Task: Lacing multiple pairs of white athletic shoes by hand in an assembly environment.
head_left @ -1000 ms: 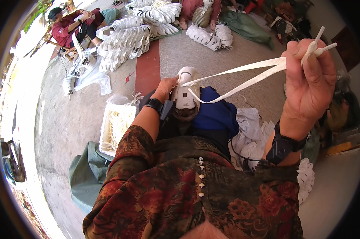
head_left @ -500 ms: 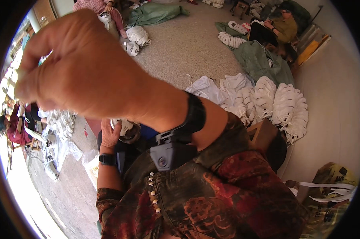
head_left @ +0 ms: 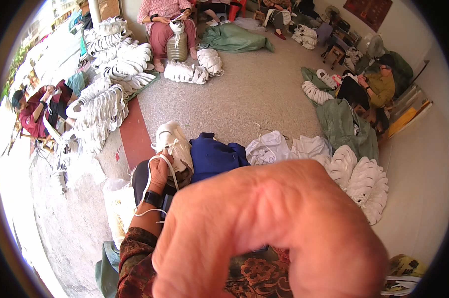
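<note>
"One white shoe is in front of you; where exactly does it sit?"

"Over your lap, left of the middle of your view, its laced top facing up, just beside the dark blue cloth."

"And your left hand?"

"It is grasping the shoe by its left side. A white lace loops around there, its loose end trailing past the black band on your wrist."

"Your right hand, then?"

"It looms close to the camera, arched, fingers bent downward, covering much of your lap. You cannot tell whether it is clenched on something or released, since the fingertips are hidden."

"What lies around you?"

"On the floor to your right are rows of white shoes, with crumpled white cloth nearer the middle and a green sack beyond. Off to your left is a large white heap, near a person in dark red. Ahead of you sits a person in a pink top."
</note>
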The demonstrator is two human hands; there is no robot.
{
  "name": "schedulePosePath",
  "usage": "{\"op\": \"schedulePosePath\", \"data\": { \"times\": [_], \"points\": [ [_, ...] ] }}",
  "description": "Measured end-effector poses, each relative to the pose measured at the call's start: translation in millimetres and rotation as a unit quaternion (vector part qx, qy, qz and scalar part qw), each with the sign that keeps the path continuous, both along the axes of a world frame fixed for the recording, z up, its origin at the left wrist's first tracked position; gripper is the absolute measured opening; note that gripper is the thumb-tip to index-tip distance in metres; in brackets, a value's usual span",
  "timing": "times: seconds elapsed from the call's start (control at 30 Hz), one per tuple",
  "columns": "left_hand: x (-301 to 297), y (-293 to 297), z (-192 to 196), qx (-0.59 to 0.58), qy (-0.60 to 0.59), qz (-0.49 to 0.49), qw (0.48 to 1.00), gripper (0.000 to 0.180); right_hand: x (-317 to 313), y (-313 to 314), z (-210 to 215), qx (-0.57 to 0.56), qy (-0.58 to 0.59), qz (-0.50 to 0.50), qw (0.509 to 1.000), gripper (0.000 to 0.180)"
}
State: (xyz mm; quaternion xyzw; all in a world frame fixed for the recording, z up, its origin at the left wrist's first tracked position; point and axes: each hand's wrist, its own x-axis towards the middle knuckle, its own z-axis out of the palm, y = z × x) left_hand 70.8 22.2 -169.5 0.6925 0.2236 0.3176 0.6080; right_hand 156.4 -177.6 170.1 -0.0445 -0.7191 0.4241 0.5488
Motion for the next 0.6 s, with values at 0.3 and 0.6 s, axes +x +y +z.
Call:
{"op": "schedulePosePath", "data": {
  "times": [0.3, 0.6],
  "points": [
    [-11, -4, -2, 0.037, -0.006, 0.003, 0.999, 0.038, 4, 7, -8, -0.027, -0.037, 0.005, 0.999, 0.029],
    [-9, -11, 13, 0.047, 0.014, -0.008, 0.999, 0.039, 12, 0, -11, -0.030, -0.059, -0.040, 0.997, 0.026]
  ]
}}
